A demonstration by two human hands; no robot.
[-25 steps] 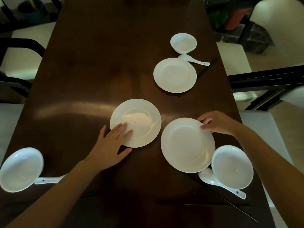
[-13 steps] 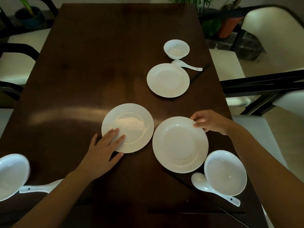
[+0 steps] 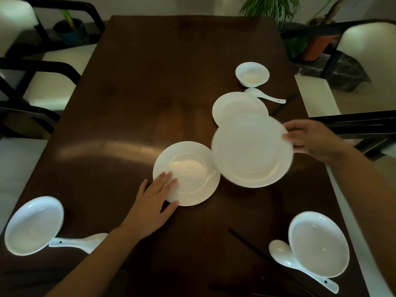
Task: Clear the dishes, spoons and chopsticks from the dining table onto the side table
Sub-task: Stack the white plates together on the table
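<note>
Right hand pinches the lifted plate's 3 o'clock rim — likely to stack it — while left hand, fingers flat and spread, steadies the 9 o'clock plate on the dining table.

Two bare forearms, no sleeves, left hand and right hand without rings, wrists unadorned

Far plate partly hidden by the motion-blurred lifted plate; left spoon partly covered by a forearm.
</note>
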